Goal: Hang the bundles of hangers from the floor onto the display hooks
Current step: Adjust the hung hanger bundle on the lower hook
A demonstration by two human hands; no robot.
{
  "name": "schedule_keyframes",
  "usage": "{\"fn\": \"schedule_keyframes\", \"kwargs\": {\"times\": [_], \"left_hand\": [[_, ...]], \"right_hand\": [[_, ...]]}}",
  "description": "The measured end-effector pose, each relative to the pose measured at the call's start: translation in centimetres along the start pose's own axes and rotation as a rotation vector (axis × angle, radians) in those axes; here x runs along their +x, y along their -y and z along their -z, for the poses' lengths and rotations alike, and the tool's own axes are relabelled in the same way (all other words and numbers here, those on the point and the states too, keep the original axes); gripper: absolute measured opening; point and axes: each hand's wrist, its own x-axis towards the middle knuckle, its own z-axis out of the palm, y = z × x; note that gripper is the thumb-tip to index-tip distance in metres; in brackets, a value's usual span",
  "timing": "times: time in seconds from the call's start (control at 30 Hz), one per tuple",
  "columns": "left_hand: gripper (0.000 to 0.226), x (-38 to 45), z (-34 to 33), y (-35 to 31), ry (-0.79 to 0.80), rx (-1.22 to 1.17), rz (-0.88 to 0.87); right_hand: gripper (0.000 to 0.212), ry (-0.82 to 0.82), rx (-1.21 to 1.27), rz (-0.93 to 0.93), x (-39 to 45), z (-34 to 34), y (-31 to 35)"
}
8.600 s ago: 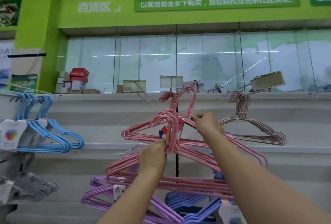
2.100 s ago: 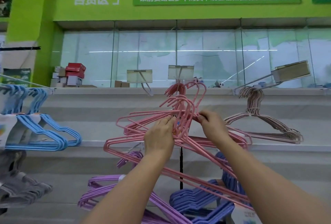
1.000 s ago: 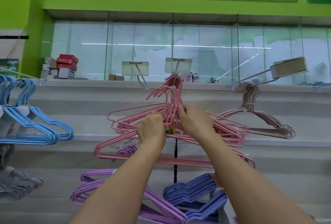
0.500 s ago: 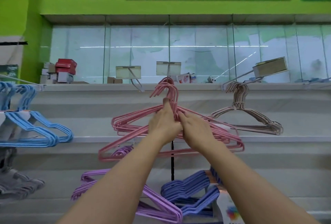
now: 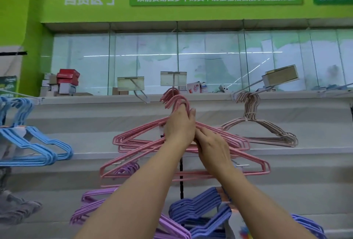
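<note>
The light is bright and even, flat like shop lighting from overhead, with hardly any hard shadow on the white display wall [image 5: 286,172]. The glass panels [image 5: 210,61] carry a thin streak of reflected tube light and a pale milky glare. Straight lines bow toward the edges, wide-angle fashion. The grey hangers [image 5: 17,210] at lower left look soft, perhaps from blur.

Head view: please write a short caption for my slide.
Both hands lift pink hangers toward the display hook.
</note>
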Motion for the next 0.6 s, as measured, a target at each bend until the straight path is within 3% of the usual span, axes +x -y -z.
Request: {"fn": "schedule_keyframes", "kwargs": {"times": [0.13, 0.27, 0.47, 0.6], "left_hand": [[0.046, -1.0, 0.1, 3.0, 0.013, 0.347, -0.093], [0.046, -0.2, 0.2, 5.7, 0.068, 0.497, -0.132], [0.038, 1.6, 0.5, 6.0, -0.055, 0.437, -0.095], [0.04, 3.0, -0.3, 6.1, -0.025, 0.403, -0.048]], "right_hand": [[0.02, 0.118, -0.084, -0.114, 2.3, 1.1, -0.5], [0.028, 0.208, -0.117, -0.158, 4.5, 1.3, -0.9], [0.027, 0.276, -0.021, -0.314, 6.7, 0.6, -1.3], [0.025, 0.279, 0.03, -0.352, 6.5, -0.7, -1.1]]}}
